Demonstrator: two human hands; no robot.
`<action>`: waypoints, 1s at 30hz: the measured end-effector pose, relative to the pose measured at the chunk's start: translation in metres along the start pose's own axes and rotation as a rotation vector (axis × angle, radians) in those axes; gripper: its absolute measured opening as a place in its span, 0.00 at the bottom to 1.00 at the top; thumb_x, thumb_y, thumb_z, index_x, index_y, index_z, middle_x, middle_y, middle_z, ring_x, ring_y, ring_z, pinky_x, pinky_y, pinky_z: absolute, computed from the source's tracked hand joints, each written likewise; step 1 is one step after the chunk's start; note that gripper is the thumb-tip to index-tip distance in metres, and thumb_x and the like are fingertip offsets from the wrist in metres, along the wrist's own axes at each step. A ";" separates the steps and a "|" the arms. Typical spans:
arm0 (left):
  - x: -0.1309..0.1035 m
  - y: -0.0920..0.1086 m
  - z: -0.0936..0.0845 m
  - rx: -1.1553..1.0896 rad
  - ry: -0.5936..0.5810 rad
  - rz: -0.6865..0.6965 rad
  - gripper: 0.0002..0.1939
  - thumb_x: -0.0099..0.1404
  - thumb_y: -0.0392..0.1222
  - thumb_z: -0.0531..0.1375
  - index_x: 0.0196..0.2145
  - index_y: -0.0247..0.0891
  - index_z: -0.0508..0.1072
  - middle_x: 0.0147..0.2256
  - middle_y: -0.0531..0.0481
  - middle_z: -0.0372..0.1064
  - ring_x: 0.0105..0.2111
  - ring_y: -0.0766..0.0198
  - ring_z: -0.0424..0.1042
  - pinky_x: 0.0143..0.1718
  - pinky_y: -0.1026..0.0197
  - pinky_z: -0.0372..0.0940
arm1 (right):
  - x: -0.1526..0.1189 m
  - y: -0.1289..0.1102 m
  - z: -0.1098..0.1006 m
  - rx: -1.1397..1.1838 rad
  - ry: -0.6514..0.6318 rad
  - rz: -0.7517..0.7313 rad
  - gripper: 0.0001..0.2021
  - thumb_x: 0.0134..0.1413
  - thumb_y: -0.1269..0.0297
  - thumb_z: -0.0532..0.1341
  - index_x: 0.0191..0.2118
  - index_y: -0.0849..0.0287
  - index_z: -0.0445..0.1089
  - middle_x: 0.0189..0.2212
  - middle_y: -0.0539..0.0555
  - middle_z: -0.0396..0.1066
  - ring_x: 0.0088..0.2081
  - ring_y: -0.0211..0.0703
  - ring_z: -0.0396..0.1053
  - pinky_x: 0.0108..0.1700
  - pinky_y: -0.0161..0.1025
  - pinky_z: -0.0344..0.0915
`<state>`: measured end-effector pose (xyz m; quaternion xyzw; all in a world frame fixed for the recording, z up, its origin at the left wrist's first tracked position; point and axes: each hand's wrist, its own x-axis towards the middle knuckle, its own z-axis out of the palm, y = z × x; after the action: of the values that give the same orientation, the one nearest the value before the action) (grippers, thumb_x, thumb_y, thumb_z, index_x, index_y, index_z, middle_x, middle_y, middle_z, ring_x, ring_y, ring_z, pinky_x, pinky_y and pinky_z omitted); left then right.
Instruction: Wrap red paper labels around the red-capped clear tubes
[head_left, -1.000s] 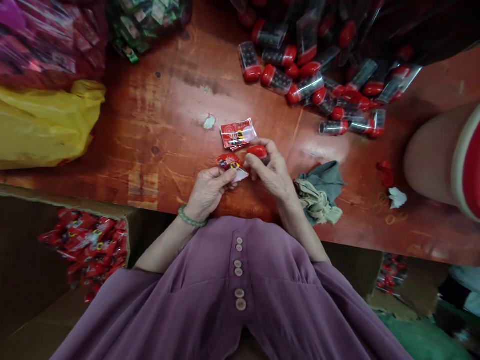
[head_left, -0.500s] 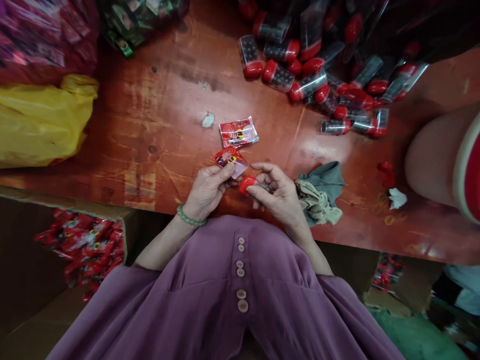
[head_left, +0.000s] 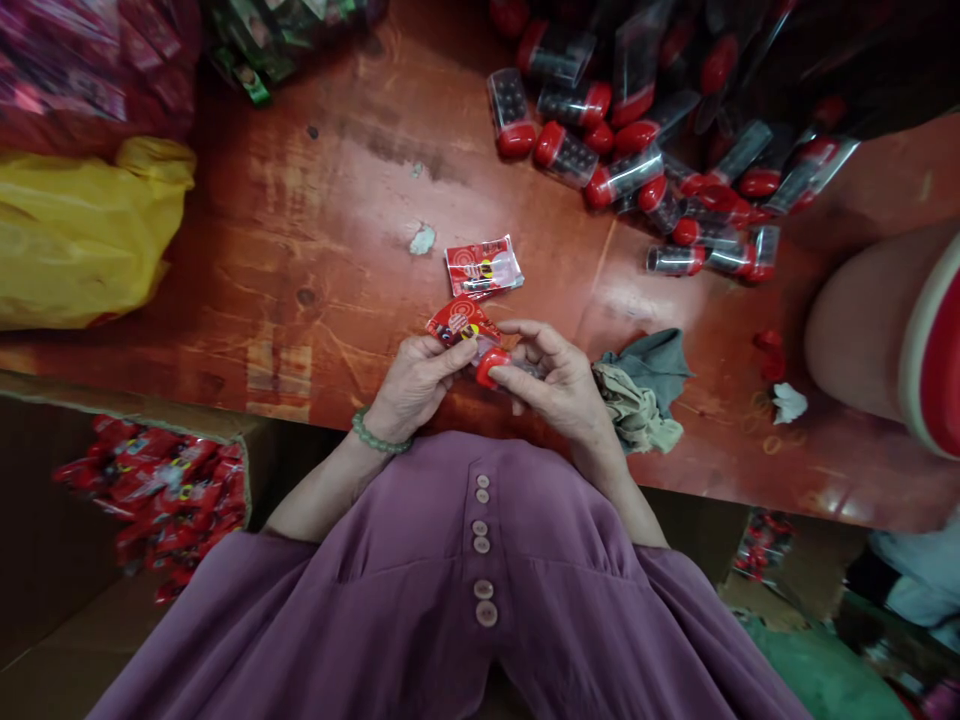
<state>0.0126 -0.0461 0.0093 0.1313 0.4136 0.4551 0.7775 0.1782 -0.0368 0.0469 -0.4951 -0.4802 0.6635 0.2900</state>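
Observation:
My left hand (head_left: 421,382) pinches the near edge of a red printed plastic packet (head_left: 459,318) between thumb and fingers. In my right hand (head_left: 555,382) is a small clear tube with a red cap (head_left: 491,368), its cap pointing left. The cap touches the clear end of the packet, at or in its opening; I cannot tell how deep. My fingers hide most of the tube. Just beyond lies a small stack of the same red packets (head_left: 484,265) on the table.
Many red-capped tubes (head_left: 630,175) with dark balls lie heaped at the back right. A crumpled grey cloth (head_left: 646,380) lies beside my right hand, and a pinkish bucket (head_left: 862,325) stands farther right. Left are a yellow bag (head_left: 82,240) and a box of filled red packets (head_left: 172,490).
My right hand has moved the tube slightly left, bringing its cap against the packet's clear end. My left hand keeps its pinch on the packet. The view has shifted a little.

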 end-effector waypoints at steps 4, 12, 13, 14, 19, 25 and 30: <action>0.000 -0.001 0.000 0.050 0.002 0.035 0.14 0.50 0.51 0.74 0.29 0.39 0.82 0.28 0.50 0.79 0.29 0.65 0.76 0.38 0.62 0.71 | 0.001 -0.002 -0.003 -0.033 0.023 -0.004 0.20 0.55 0.59 0.68 0.52 0.53 0.66 0.23 0.41 0.66 0.16 0.27 0.63 0.18 0.29 0.60; 0.000 -0.009 -0.009 0.185 -0.042 0.102 0.13 0.56 0.51 0.70 0.33 0.40 0.83 0.33 0.49 0.81 0.35 0.63 0.78 0.45 0.60 0.70 | 0.004 -0.005 -0.011 -0.115 0.012 -0.033 0.19 0.55 0.59 0.69 0.51 0.53 0.71 0.26 0.43 0.66 0.19 0.26 0.62 0.18 0.27 0.60; 0.000 -0.010 -0.011 0.194 -0.050 0.110 0.12 0.57 0.50 0.70 0.34 0.41 0.83 0.34 0.50 0.81 0.36 0.63 0.78 0.46 0.59 0.70 | 0.005 -0.005 -0.011 -0.116 0.013 -0.032 0.18 0.55 0.59 0.69 0.51 0.53 0.71 0.27 0.43 0.66 0.19 0.26 0.62 0.18 0.27 0.61; 0.000 -0.011 -0.011 0.202 -0.055 0.116 0.12 0.57 0.50 0.70 0.35 0.41 0.83 0.35 0.50 0.81 0.36 0.63 0.78 0.46 0.60 0.70 | 0.005 -0.004 -0.012 -0.112 0.010 -0.027 0.18 0.55 0.59 0.69 0.50 0.54 0.72 0.27 0.44 0.67 0.19 0.26 0.62 0.19 0.27 0.61; 0.001 -0.014 -0.013 0.237 -0.040 0.122 0.15 0.58 0.55 0.68 0.32 0.40 0.82 0.32 0.50 0.80 0.33 0.63 0.77 0.42 0.59 0.71 | 0.007 -0.003 -0.010 -0.082 0.010 0.011 0.15 0.55 0.59 0.68 0.48 0.55 0.73 0.28 0.45 0.70 0.21 0.27 0.63 0.20 0.27 0.62; 0.004 -0.016 -0.006 0.231 0.117 0.121 0.19 0.60 0.59 0.65 0.28 0.39 0.80 0.26 0.51 0.77 0.28 0.65 0.75 0.35 0.61 0.71 | 0.009 -0.004 -0.008 -0.093 0.040 0.018 0.15 0.54 0.58 0.69 0.46 0.55 0.73 0.27 0.44 0.68 0.20 0.27 0.61 0.19 0.27 0.61; 0.004 -0.014 -0.001 0.231 0.123 0.101 0.20 0.60 0.60 0.65 0.30 0.38 0.81 0.27 0.50 0.78 0.29 0.63 0.76 0.35 0.60 0.71 | 0.014 0.004 -0.011 0.005 0.042 0.076 0.21 0.52 0.56 0.70 0.51 0.52 0.70 0.24 0.42 0.66 0.17 0.27 0.60 0.17 0.28 0.60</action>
<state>0.0211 -0.0506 -0.0015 0.2125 0.5029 0.4504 0.7065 0.1836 -0.0222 0.0374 -0.5262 -0.4530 0.6646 0.2759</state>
